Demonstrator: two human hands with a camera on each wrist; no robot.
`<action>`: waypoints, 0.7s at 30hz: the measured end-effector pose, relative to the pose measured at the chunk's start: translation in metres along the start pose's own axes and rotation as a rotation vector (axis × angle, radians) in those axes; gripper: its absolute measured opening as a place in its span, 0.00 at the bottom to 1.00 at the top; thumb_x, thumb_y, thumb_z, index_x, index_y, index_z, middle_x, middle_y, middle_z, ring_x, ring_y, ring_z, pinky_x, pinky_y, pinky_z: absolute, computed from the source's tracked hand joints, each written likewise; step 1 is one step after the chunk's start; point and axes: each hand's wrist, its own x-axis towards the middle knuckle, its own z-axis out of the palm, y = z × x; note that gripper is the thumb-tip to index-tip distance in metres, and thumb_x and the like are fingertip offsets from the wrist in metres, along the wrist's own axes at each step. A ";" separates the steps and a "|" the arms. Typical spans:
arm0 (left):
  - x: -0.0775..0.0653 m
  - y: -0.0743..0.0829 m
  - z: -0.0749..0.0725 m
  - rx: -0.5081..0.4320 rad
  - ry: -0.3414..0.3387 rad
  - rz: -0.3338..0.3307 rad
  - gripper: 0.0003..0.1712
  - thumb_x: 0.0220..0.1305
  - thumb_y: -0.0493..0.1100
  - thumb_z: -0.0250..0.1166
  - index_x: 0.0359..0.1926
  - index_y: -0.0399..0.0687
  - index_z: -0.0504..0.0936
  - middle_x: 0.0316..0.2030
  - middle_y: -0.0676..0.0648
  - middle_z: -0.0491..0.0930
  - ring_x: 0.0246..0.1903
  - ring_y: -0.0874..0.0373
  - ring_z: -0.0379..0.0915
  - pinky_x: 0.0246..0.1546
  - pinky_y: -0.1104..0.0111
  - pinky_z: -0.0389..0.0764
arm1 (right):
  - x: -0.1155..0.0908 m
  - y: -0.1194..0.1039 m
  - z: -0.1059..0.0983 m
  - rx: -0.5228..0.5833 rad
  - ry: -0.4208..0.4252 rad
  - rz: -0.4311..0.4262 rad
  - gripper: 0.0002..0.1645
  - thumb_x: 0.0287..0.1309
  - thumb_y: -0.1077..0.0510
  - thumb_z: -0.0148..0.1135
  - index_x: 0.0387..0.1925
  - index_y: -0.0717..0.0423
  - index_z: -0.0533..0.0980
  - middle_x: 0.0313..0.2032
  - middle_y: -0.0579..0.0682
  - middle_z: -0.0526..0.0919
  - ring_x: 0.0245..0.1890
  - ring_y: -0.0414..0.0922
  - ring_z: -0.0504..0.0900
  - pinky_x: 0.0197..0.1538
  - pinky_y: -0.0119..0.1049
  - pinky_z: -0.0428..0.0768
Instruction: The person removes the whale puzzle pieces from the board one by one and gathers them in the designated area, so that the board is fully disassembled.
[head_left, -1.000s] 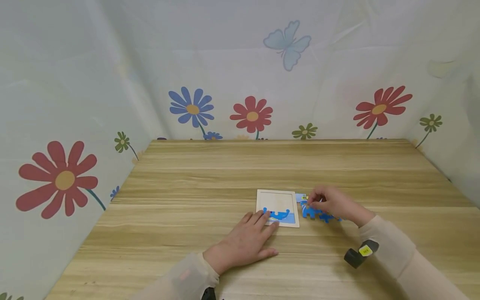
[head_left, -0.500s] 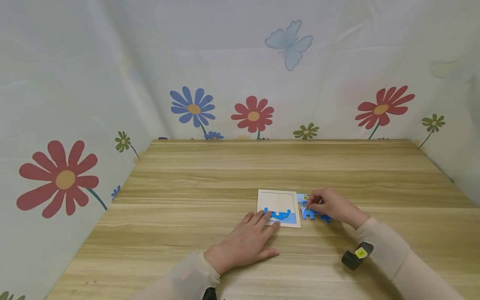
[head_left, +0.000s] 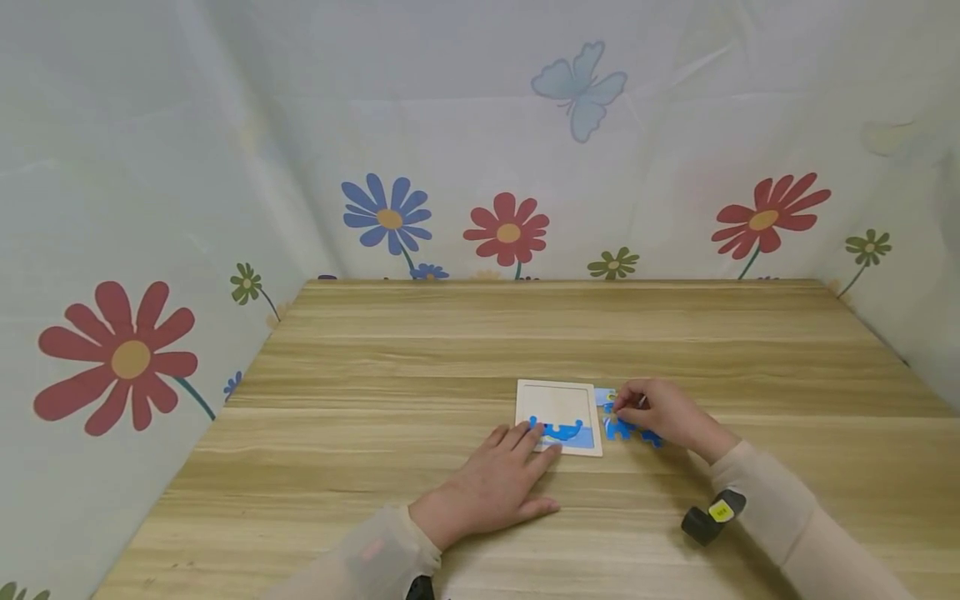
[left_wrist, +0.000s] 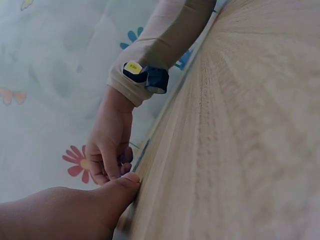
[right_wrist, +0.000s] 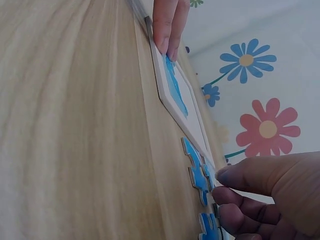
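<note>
A square wooden puzzle tray [head_left: 555,397] lies on the table with blue pieces [head_left: 564,432] fitted along its near side. My left hand [head_left: 491,479] lies flat with spread fingers, its fingertips on the tray's near left corner and the pieces there. Just right of the tray, my right hand [head_left: 663,412] pinches at a small blue puzzle piece [right_wrist: 207,172] between thumb and index finger, the other fingers curled. Loose blue jigsaw pieces [head_left: 618,429] lie right under those fingertips, and the hand hides part of them.
A light blue piece with a yellow mark [head_left: 603,397] lies against the tray's right edge. Another blue piece [right_wrist: 208,227] is partly under the right hand. The wood-grain table [head_left: 375,358] ends at a flower-print curtain [head_left: 435,125] behind and at the sides.
My right hand has shifted very slightly left and down, staying over the loose pieces. Blue pieces formerly seen under its wrist are out of sight. The left hand has stayed put.
</note>
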 end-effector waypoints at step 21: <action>0.002 -0.003 0.004 0.039 0.086 0.004 0.36 0.67 0.70 0.47 0.66 0.56 0.67 0.65 0.43 0.68 0.65 0.49 0.65 0.64 0.58 0.68 | -0.003 -0.022 0.013 0.099 0.059 -0.049 0.03 0.59 0.61 0.63 0.34 0.58 0.81 0.31 0.49 0.83 0.27 0.38 0.73 0.31 0.27 0.73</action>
